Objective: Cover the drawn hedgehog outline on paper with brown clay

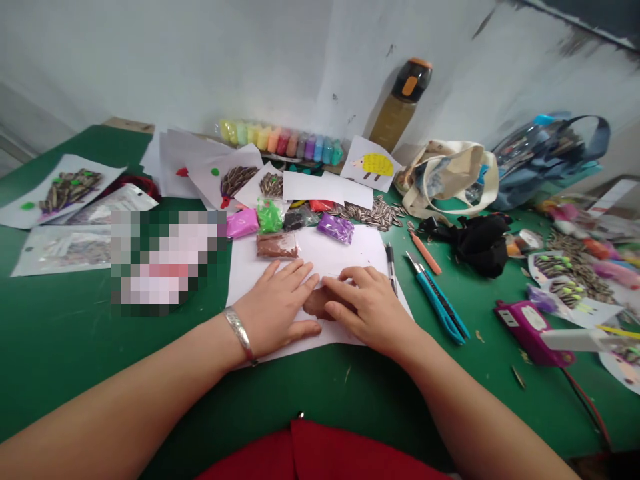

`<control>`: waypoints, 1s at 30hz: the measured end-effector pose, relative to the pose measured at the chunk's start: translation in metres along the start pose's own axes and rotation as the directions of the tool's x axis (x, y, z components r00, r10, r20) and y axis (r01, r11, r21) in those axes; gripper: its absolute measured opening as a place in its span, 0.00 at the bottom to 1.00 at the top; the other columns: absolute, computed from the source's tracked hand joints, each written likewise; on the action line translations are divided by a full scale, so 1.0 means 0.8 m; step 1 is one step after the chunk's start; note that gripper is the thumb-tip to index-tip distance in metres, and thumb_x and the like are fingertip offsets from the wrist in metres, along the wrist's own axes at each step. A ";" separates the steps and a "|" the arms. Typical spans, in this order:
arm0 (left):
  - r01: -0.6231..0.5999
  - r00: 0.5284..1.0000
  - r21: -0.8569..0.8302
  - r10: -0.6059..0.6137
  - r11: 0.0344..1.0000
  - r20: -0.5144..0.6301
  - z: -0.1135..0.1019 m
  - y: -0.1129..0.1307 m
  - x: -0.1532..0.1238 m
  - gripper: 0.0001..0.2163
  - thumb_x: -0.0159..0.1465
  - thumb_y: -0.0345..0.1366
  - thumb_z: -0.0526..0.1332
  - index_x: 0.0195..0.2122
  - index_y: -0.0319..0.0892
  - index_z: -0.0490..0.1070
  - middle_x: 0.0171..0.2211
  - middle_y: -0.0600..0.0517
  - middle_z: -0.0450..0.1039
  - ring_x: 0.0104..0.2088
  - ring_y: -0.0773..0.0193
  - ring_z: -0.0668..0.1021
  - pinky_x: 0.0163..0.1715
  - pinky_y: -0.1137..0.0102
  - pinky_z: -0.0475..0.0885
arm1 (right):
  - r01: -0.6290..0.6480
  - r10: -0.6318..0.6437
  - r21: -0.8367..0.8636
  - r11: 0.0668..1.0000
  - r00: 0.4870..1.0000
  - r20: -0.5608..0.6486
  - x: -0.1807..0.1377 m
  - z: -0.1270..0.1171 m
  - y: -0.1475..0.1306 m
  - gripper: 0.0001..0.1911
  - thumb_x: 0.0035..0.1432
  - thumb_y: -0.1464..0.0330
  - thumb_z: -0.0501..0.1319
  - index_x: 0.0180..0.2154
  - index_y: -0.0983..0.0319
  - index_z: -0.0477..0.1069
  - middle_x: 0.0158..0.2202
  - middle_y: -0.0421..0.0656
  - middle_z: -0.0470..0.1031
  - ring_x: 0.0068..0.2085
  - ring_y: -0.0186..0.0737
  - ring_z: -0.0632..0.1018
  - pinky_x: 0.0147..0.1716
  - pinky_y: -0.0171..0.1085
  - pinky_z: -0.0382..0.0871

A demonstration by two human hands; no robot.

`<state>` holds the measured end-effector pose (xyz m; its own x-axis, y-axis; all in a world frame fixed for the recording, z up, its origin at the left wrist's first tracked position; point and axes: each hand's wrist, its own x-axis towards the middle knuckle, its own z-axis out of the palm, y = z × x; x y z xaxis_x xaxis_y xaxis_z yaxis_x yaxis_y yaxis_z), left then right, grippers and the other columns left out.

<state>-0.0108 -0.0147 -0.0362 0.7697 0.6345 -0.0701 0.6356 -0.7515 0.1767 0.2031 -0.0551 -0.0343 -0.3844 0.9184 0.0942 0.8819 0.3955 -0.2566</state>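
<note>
A flat patch of brown clay (317, 303) lies on a white sheet of paper (325, 253) on the green table. My left hand (277, 307), with a silver bracelet on the wrist, lies flat on the paper, its fingers stretched out and touching the clay's left side. My right hand (365, 300) presses down on the clay's right part with fingers together and extended. Most of the clay is hidden under the two hands.
Small bags of clay sit behind the paper: brown (277, 245), pink (242, 223), green (270, 215), purple (335, 227). Sunflower seeds (373, 215) are piled beyond. A black pen (391, 265), blue utility knife (440, 301) and orange pen (426, 253) lie right. A bottle (400, 107) stands at the wall.
</note>
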 end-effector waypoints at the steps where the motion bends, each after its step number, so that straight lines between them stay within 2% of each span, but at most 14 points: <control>1: 0.002 1.000 0.004 -0.002 1.000 0.004 0.000 0.000 0.000 0.33 0.63 0.55 0.57 0.62 0.36 0.60 0.65 0.38 0.56 0.65 0.45 0.58 0.61 0.50 0.51 | 0.006 -0.006 -0.010 1.000 1.000 0.006 0.000 0.000 -0.001 0.20 0.64 0.56 0.54 0.55 0.51 0.69 0.47 0.47 0.71 0.47 0.49 0.68 0.48 0.49 0.61; 5: 0.001 1.000 0.003 -0.001 1.000 -0.002 0.000 0.000 0.000 0.33 0.63 0.55 0.56 0.61 0.36 0.60 0.65 0.39 0.56 0.65 0.45 0.58 0.61 0.51 0.51 | 0.018 -0.017 -0.019 1.000 0.999 0.031 0.000 -0.001 -0.002 0.19 0.65 0.55 0.53 0.53 0.51 0.71 0.48 0.47 0.70 0.47 0.49 0.68 0.49 0.48 0.60; 10: -0.001 1.000 -0.024 0.000 1.000 -0.006 0.001 0.000 0.000 0.33 0.63 0.55 0.57 0.62 0.35 0.59 0.65 0.38 0.56 0.65 0.44 0.57 0.62 0.49 0.50 | -0.003 0.004 -0.024 1.000 0.999 0.051 0.001 -0.006 -0.006 0.23 0.64 0.55 0.53 0.59 0.51 0.65 0.49 0.47 0.70 0.48 0.49 0.67 0.50 0.49 0.60; 15: 0.003 1.000 -0.020 -0.003 1.000 0.011 0.000 -0.002 0.000 0.34 0.63 0.55 0.56 0.62 0.35 0.59 0.65 0.38 0.55 0.65 0.43 0.56 0.62 0.48 0.49 | 0.006 -0.005 -0.024 1.000 0.997 0.071 0.000 -0.008 -0.009 0.22 0.65 0.54 0.52 0.56 0.52 0.69 0.50 0.47 0.70 0.49 0.50 0.67 0.50 0.50 0.60; 20: -0.017 0.998 -0.070 0.021 0.997 0.052 -0.004 -0.014 0.001 0.36 0.63 0.57 0.55 0.65 0.36 0.54 0.66 0.40 0.54 0.65 0.47 0.57 0.62 0.51 0.51 | -0.015 0.013 0.118 0.993 1.000 0.022 -0.002 -0.005 0.004 0.24 0.65 0.59 0.53 0.61 0.57 0.63 0.51 0.48 0.71 0.50 0.49 0.69 0.51 0.50 0.62; 23: -0.035 0.997 -0.089 0.040 0.995 0.060 -0.004 -0.024 0.000 0.35 0.64 0.56 0.53 0.65 0.36 0.54 0.66 0.41 0.53 0.66 0.49 0.57 0.63 0.53 0.50 | -0.012 0.019 0.272 0.962 1.000 -0.020 -0.004 -0.006 0.022 0.21 0.66 0.62 0.52 0.58 0.59 0.66 0.51 0.48 0.72 0.51 0.46 0.71 0.53 0.47 0.63; 25: -0.047 0.998 -0.089 0.051 0.995 0.048 -0.002 -0.028 0.000 0.34 0.65 0.55 0.53 0.65 0.37 0.55 0.66 0.41 0.53 0.66 0.49 0.56 0.63 0.54 0.49 | -0.069 0.106 0.396 0.916 0.992 -0.072 -0.005 -0.006 0.034 0.20 0.66 0.61 0.51 0.56 0.59 0.68 0.50 0.47 0.74 0.51 0.43 0.73 0.51 0.44 0.65; 27: -0.054 0.998 -0.087 0.057 0.995 0.036 -0.001 -0.029 0.000 0.33 0.65 0.55 0.53 0.64 0.38 0.56 0.66 0.42 0.53 0.66 0.50 0.56 0.64 0.55 0.48 | -0.158 0.250 0.472 0.867 0.958 -0.140 -0.006 -0.005 0.043 0.19 0.66 0.60 0.52 0.53 0.59 0.71 0.49 0.46 0.75 0.50 0.43 0.74 0.51 0.43 0.67; 29: -0.056 0.998 -0.087 0.059 0.995 0.034 0.000 -0.029 0.000 0.32 0.65 0.54 0.53 0.64 0.38 0.56 0.66 0.42 0.53 0.66 0.50 0.56 0.64 0.55 0.48 | -0.211 0.330 0.482 0.850 0.927 -0.177 -0.004 -0.001 0.046 0.18 0.66 0.60 0.52 0.50 0.59 0.73 0.47 0.45 0.77 0.49 0.43 0.75 0.50 0.43 0.68; 30: -0.055 0.998 -0.086 0.059 0.995 0.035 0.000 -0.029 0.000 0.32 0.65 0.54 0.53 0.64 0.39 0.56 0.66 0.42 0.53 0.66 0.49 0.56 0.63 0.55 0.49 | -0.217 0.324 0.452 0.866 0.930 -0.175 -0.003 0.002 0.045 0.18 0.66 0.61 0.52 0.48 0.60 0.74 0.46 0.46 0.78 0.48 0.44 0.76 0.49 0.43 0.68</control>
<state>-0.0256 0.0025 -0.0404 0.8072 0.5828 -0.0937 0.5845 -0.7671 0.2644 0.2353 -0.0431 -0.0449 -0.0238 0.9846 0.1729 0.7233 0.1363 -0.6769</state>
